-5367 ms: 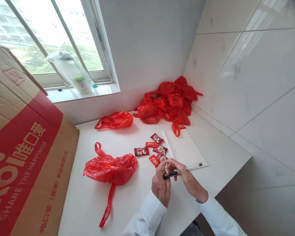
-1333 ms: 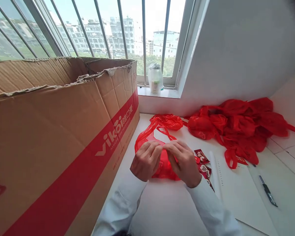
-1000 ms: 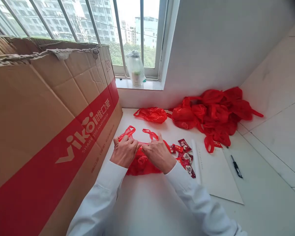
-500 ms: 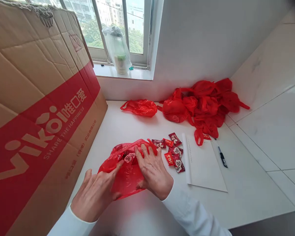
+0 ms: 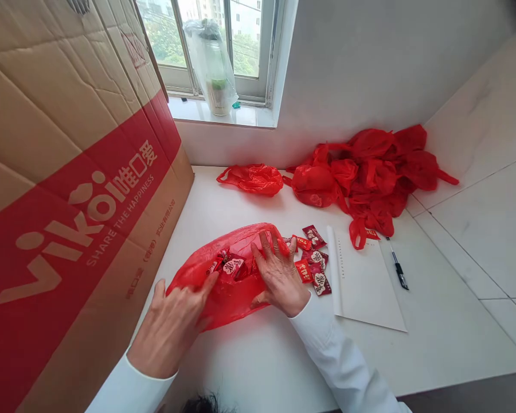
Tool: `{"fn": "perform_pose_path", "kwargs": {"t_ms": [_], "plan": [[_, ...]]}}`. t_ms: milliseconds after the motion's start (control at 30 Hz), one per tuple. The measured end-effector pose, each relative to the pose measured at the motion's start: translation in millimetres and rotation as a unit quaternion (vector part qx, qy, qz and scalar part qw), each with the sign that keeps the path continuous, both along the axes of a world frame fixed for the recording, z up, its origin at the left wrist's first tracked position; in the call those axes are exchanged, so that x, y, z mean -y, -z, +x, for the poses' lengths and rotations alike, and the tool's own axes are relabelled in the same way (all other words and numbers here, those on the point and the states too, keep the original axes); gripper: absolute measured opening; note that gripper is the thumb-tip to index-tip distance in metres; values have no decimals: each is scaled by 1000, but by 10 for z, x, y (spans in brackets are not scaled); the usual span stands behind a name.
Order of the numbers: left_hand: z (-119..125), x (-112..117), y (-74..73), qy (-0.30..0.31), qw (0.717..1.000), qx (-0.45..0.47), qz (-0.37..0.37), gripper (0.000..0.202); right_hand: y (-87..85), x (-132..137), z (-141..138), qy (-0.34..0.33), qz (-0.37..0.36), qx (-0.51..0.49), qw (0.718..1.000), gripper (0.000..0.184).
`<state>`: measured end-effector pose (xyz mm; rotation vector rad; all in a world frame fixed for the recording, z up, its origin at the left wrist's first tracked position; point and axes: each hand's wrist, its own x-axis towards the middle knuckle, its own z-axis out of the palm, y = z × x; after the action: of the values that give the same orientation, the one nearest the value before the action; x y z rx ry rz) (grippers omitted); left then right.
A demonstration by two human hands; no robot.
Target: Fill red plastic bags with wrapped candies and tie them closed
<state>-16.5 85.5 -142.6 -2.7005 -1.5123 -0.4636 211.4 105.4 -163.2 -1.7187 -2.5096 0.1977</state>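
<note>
A translucent red plastic bag (image 5: 236,307) lies on the white tabletop with its mouth spread wide. Several small dark red packets (image 5: 233,266) with pale printed hearts show inside it. My left hand (image 5: 169,321) is at the bag's left side, index finger stretched toward the packets and thumb apart; its other fingers are partly hidden. My right hand (image 5: 279,278) rests over the right side of the mouth, fingers spread against the plastic. Just beyond it lie several loose dark red packets (image 5: 321,281) and a bright red packet (image 5: 303,271).
At the left stands a tall cardboard box (image 5: 146,189). Red bags (image 5: 370,172) are heaped by the wall, and another red bag (image 5: 253,179) lies left of them. A paper pad (image 5: 365,287) and a pen (image 5: 399,269) lie right. A bagged jar (image 5: 217,86) stands on the windowsill.
The bag's mouth has been drawn wider, showing more of the packets inside. My right hand has moved slightly right, its fingers still spread. The whole view has shifted a little.
</note>
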Motion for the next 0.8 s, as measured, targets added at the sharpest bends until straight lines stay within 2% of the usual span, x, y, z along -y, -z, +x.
{"fn": "perform_pose_path", "kwargs": {"t_ms": [67,100,167,300,367,467,600,700,800], "plan": [[163,-36,-58,59,993,-43,93,43,23,19,-43,-11,7,-5,1000,114],[228,-72,-64,90,988,-53,116,43,39,29,-68,-12,15,-8,1000,108],[300,-162,-18,99,987,-57,110,41,78,39,-116,-10,33,-13,999,96],[223,-309,180,-22,993,-115,16,33,179,2,-148,11,46,-22,999,85],[130,-313,237,-54,991,-124,-1,46,227,-37,-117,29,34,-26,999,89],[33,-233,237,-81,988,-129,-18,66,269,-97,-42,55,35,-24,998,94],[30,-101,196,-106,985,-127,-40,73,238,-141,42,51,63,-9,997,95],[64,-60,173,-106,986,-119,-51,70,151,-108,70,31,48,11,998,91],[85,-55,145,-116,986,-111,-46,52,39,-12,59,-8,30,20,999,74]]}}
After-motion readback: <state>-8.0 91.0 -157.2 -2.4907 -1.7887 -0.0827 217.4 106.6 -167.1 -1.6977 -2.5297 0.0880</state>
